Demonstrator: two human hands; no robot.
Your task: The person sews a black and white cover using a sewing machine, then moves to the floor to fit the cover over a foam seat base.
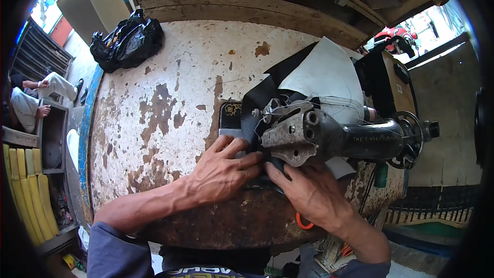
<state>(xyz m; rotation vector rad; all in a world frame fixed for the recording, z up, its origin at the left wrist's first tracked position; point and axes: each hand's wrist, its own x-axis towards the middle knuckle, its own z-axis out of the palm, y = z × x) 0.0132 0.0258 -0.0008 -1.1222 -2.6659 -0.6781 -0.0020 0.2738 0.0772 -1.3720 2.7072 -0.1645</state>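
A black sewing machine [373, 140] stands on the worn table, its head pointing left toward my hands. A strip of black sheet material [256, 95] runs under the head and over the bed. My left hand [222, 169] is closed, its fingers bent over this material at the left of the head. On the near side, my right hand [311, 188] pinches the edge of the black material between thumb and fingers. The needle and foot are hidden behind the machine head. Loose threads hang over a pale sheet [321, 74] lying behind the machine.
A black plastic bag [127, 41] sits at the table's far left corner. An orange loop handle [303, 221] shows below my right wrist. A green bottle-like object [381, 176] is under the machine arm. Another person [43, 90] sits off to the left.
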